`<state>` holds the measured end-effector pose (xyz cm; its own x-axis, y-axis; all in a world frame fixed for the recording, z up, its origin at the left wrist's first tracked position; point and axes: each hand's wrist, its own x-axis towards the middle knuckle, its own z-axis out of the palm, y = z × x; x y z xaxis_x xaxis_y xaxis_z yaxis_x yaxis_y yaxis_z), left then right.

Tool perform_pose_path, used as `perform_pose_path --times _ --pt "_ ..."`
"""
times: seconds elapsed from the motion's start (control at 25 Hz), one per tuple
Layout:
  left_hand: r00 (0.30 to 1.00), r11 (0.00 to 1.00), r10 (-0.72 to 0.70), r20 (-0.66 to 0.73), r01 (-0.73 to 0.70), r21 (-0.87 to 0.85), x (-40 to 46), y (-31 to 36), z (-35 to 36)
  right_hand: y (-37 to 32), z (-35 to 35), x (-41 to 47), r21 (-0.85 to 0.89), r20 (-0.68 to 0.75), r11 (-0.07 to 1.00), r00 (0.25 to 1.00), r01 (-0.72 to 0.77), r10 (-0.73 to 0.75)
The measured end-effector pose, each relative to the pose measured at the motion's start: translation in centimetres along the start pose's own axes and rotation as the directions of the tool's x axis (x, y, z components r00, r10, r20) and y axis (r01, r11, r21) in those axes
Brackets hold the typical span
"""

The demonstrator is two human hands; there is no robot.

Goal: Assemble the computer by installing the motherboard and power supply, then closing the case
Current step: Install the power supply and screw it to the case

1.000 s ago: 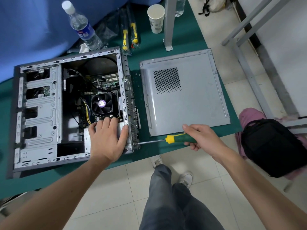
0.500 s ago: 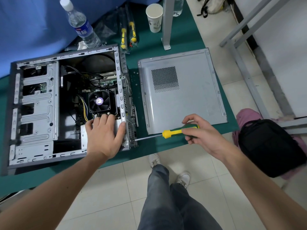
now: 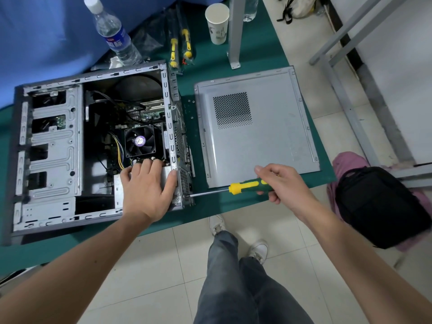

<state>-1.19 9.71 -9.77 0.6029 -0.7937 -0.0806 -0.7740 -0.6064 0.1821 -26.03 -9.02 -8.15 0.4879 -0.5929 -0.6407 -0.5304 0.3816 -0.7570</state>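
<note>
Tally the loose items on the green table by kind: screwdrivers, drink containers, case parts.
Screwdrivers: 3, one in the right hand at, two bagged at and
Water bottles: 1
Paper cups: 1
Computer cases: 1
Side panels: 1
Total: 7

A green-topped bench (image 3: 233, 206) is carrying the open computer case (image 3: 51, 148) at its left and the detached side panel (image 3: 275, 141) lying flat just beside it at the right. Along the far edge, a water bottle (image 3: 114, 36), two packaged yellow-handled screwdrivers (image 3: 180, 47) and a paper cup (image 3: 217, 23) are sitting. A grey post (image 3: 234, 31) is standing beside the cup.
</note>
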Motion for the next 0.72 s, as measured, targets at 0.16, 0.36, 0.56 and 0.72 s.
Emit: perform_pose_path --times 0.16,0.36,0.56,0.72 --pt "1.0 1.0 0.002 -0.001 -0.002 -0.002 0.0 0.0 0.0 0.1 -0.1 0.2 0.084 0.058 0.996 0.998 -0.038 0.033" --pt "1.0 1.0 0.002 -0.013 -0.002 0.0 0.0 -0.1 0.0 0.3 0.4 0.0 -0.021 -0.1 0.999 0.994 0.046 -0.048" --pt "1.0 1.0 0.003 -0.012 -0.003 -0.001 0.0 0.0 0.1 0.3 0.1 0.3 0.147 0.025 0.989 0.999 0.031 -0.035" --pt "1.0 1.0 -0.001 -0.015 0.001 -0.002 0.0 -0.1 0.1 0.4 -0.2 0.2 0.119 0.02 0.991 0.998 0.058 -0.061"
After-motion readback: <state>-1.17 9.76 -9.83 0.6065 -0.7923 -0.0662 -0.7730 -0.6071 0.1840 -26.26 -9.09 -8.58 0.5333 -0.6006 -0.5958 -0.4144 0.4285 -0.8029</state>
